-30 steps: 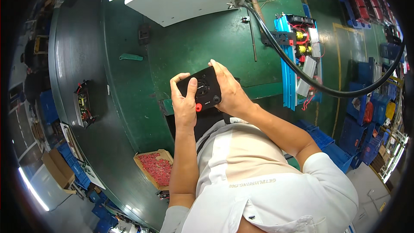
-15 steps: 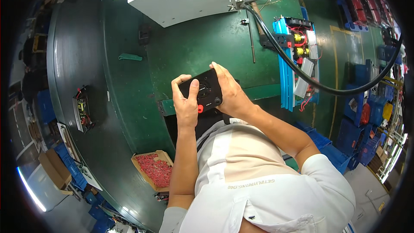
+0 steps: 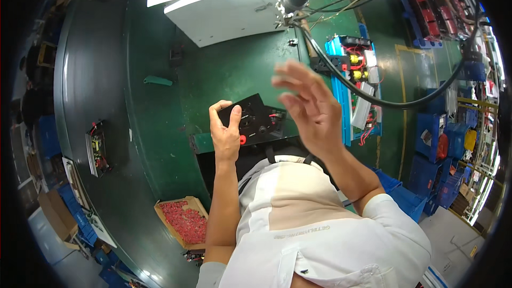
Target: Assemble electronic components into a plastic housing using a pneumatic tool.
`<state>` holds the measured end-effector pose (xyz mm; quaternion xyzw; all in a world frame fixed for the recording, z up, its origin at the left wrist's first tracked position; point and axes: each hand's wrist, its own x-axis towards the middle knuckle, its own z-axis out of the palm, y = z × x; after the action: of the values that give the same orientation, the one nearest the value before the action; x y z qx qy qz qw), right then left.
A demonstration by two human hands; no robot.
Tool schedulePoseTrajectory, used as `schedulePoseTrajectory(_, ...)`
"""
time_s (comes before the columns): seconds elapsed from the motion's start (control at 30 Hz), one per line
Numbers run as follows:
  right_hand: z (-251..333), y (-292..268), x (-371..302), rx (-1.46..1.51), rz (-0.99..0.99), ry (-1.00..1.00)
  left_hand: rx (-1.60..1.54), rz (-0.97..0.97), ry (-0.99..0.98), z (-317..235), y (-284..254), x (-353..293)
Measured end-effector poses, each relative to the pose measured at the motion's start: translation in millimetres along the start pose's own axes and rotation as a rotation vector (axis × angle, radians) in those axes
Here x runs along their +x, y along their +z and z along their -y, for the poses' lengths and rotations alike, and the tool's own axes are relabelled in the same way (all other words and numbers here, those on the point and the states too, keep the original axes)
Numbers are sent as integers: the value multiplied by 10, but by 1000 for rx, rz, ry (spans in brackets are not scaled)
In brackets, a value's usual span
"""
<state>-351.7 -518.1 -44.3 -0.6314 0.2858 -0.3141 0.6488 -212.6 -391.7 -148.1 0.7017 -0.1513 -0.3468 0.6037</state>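
Note:
My left hand point(image 3: 226, 132) grips a flat black end panel point(image 3: 249, 108) by its left side, thumb on the face and fingers behind. A red round terminal point(image 3: 242, 140) sticks out at the panel's lower corner, and a round dark one point(image 3: 262, 129) sits further right. Beyond its right edge shows another dark part with small components point(image 3: 276, 117); whether the two are joined, I cannot tell. Raised to the right of the panel, my right hand point(image 3: 313, 109) is empty and slightly blurred, fingers apart. It is nearest to an opened blue-cased electronic unit point(image 3: 337, 96), without visibly touching it.
A cardboard tray of small red parts point(image 3: 200, 245) sits at lower left. A green tool-like piece point(image 3: 158, 80) lies on the green bench point(image 3: 224, 69). A white cabinet point(image 3: 229, 18) stands at the back. A thick black cable point(image 3: 405, 105) loops across the right. Another circuit unit point(image 3: 97, 149) lies left.
My right hand has let go of the black panel and lifted away to the right with its fingers spread. My left hand keeps the panel. The whole view has shifted slightly.

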Motion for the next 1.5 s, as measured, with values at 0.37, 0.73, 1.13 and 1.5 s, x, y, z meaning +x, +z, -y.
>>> schedulePoseTrajectory(0.37, 447, 17, 1673, -119, -770, -396, -22, -27, -1, -17, -2, -41)
schedulePoseTrajectory(0.73, 385, -536, 1605, 30, -476, -373, 7, 1, -62, 56, -65, -126)
schedulePoseTrajectory(1.13, 979, 334, 358, 326, -250, -396, -24, 35, -50, 28, -71, -241)
schedulePoseTrajectory(1.5, 568, 191, 845, 581, 275, -1134, -38, 41, -11, 30, -87, -312)
